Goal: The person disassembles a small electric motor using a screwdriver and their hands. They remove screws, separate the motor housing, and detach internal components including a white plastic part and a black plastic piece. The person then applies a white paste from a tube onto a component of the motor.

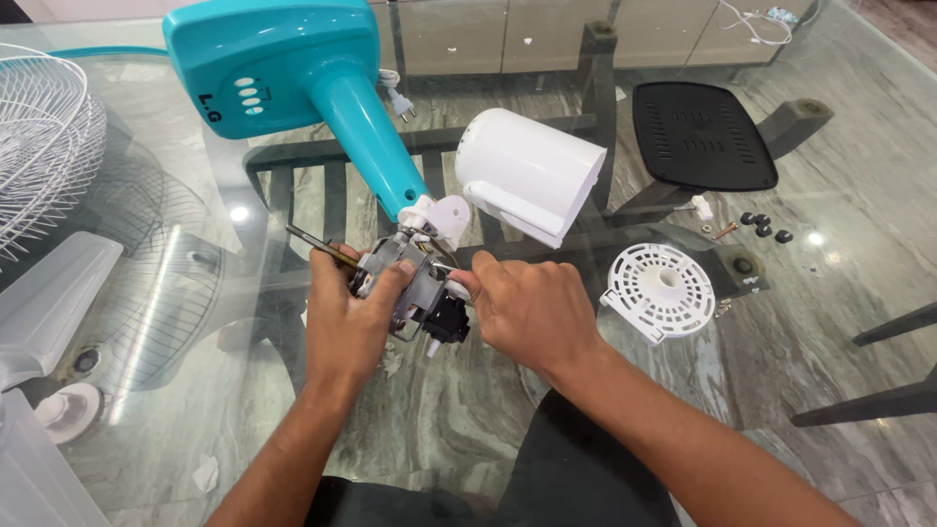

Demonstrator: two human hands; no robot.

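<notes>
A teal fan stand [293, 73] lies tilted on a glass table [830, 283], its neck running down to a bare metal fan motor [410, 278]. My left hand [346, 317] wraps around the motor from the left, with the motor's shaft [317, 244] sticking out past my fingers. My right hand [532, 307] pinches a small white part at the motor's right side, above a black block [447, 322]. A white motor housing [532, 171] lies just behind the motor.
A round white vented cover [662, 290] lies right of my hands. Farther right are a black vented panel [703, 135], small black knobs [766, 227] and a screw [724, 231]. A white wire fan grille [44, 137] and translucent blades [49, 303] are at the left.
</notes>
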